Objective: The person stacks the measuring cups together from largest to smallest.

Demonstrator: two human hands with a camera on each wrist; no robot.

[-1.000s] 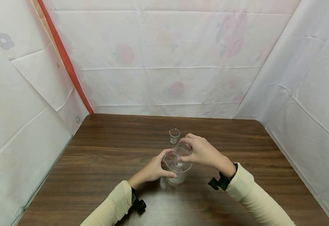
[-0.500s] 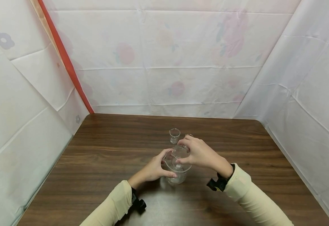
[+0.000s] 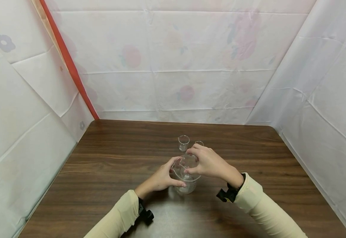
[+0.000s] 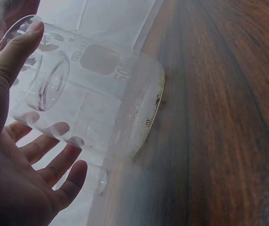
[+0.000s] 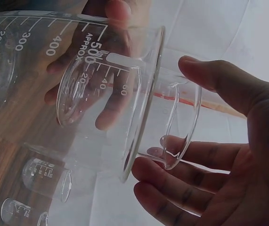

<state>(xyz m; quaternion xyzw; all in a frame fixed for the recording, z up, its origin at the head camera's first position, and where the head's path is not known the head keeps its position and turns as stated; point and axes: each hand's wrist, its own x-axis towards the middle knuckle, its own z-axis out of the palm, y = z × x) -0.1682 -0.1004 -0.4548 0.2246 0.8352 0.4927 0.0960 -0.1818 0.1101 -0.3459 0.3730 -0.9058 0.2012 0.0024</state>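
A large clear glass beaker [image 3: 188, 188], marked up to 500 in the right wrist view, stands upright on the table. My left hand [image 3: 162, 178] holds its upper side, thumb in front and fingers behind. My right hand [image 3: 211, 162] grips a smaller glass beaker [image 5: 165, 117] by its rim, between thumb and fingers. This smaller beaker sits partly inside the large one, its base well below the large rim and its own rim above it. In the left wrist view, the smaller beaker's base [image 4: 54, 84] shows through the large beaker's wall, apart from its bottom.
Behind the hands stands a little beaker [image 3: 183, 142]. To its right, the rim of another glass [image 3: 199, 143] shows, partly hidden by my right hand. The dark wooden table [image 3: 110, 152] is bordered by white cloth walls [image 3: 167, 89].
My right hand has moved slightly left and down, and the smaller beaker has sunk deeper into the large one. More of the glass behind it shows. My left hand has stayed still.
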